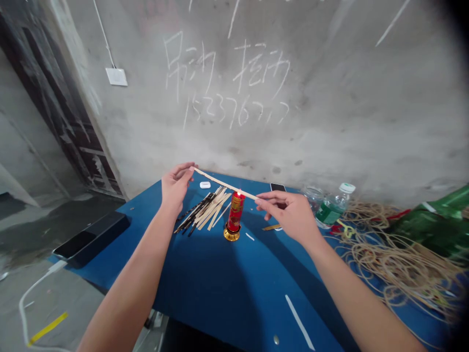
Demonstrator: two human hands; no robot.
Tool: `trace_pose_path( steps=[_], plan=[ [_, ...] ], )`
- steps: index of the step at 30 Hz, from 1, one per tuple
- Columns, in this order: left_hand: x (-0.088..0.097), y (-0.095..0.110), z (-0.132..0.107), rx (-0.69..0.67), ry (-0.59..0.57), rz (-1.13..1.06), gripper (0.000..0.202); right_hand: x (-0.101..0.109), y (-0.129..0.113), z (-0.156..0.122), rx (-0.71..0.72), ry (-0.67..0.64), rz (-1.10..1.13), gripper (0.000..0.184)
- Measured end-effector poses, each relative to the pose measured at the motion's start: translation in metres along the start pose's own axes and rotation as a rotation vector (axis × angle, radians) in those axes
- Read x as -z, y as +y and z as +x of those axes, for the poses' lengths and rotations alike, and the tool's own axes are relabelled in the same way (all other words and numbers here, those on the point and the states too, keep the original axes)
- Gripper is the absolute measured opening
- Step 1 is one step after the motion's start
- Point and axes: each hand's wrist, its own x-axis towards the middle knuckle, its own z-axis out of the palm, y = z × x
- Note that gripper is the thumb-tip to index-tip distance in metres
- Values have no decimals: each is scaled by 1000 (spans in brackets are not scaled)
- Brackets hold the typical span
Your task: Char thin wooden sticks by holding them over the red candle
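A thin pale bamboo strip point(220, 182) stretches between my two hands, sloping down to the right. My left hand point(177, 186) pinches its left end, and my right hand point(287, 211) pinches the other end. Beneath the strip's right part stands a lit red candle point(236, 211) in a gold holder point(232, 233); the flame is at or just behind the strip, and I cannot tell whether they touch. Left of the candle, a pile of thin strips point(205, 210), some pale and some dark, lies on the blue table point(205, 274).
Coils of thin cord point(395, 259) and a large green bottle point(428, 220) fill the right side. A clear plastic bottle point(334, 204) and a glass jar point(312, 195) stand near the wall. A dark box with a phone point(91, 237) sits at the left edge, cabled.
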Motion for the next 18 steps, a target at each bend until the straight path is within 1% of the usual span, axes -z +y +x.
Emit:
trace_pose_path(
  steps=[4,8,11,14,18],
  plan=[
    [3,-2,3,89,-27,-166,36,0,0,0,-17,0,-6,24],
    [2,-3,4,180,1,-290,34,1,1,0,-24,-1,-3,23],
    [1,-2,4,240,28,-358,28,1,2,0,-15,-1,1,25],
    [1,-2,5,256,36,-384,23,1,4,1,-4,-2,-1,25],
    [1,-1,6,231,39,-377,23,2,5,2,10,-8,4,26]
  ],
)
